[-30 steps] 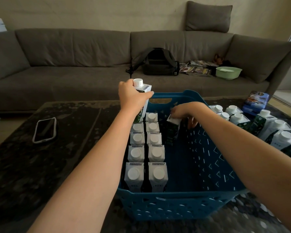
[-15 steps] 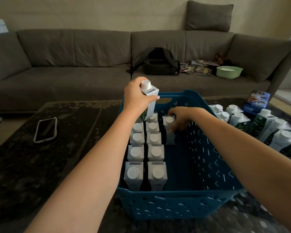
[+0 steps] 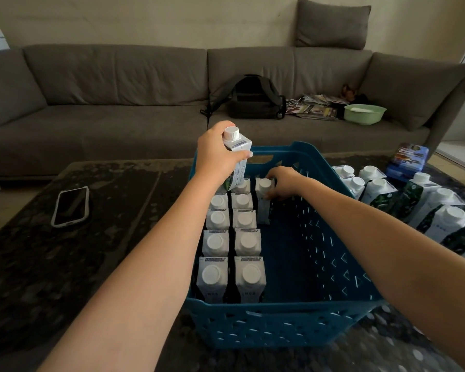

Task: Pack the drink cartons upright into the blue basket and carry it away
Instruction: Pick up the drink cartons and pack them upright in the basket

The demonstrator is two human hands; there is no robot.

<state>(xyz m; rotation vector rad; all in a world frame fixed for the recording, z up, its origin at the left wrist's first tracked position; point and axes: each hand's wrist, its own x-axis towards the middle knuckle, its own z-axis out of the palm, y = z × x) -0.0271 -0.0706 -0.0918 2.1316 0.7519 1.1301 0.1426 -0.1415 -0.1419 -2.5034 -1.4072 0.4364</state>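
Inside the blue basket (image 3: 279,334) we count ten upright cartons (image 3: 230,247); our hands grip two more, left hand (image 3: 218,154) one carton (image 3: 238,157), right hand (image 3: 283,181) another (image 3: 263,200).

At least eighteen cartons (image 3: 247,240), one basket (image 3: 279,334)

Two hands, left (image 3: 217,154) and right (image 3: 283,183), each gripping a carton over blue basket (image 3: 279,326).

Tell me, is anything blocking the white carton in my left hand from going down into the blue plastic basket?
Partly. The left hand holds the white carton above the far-left corner of the blue plastic basket, where two rows of upright cartons already stand. The third column is open, apart from the carton the right hand grips at its far end.
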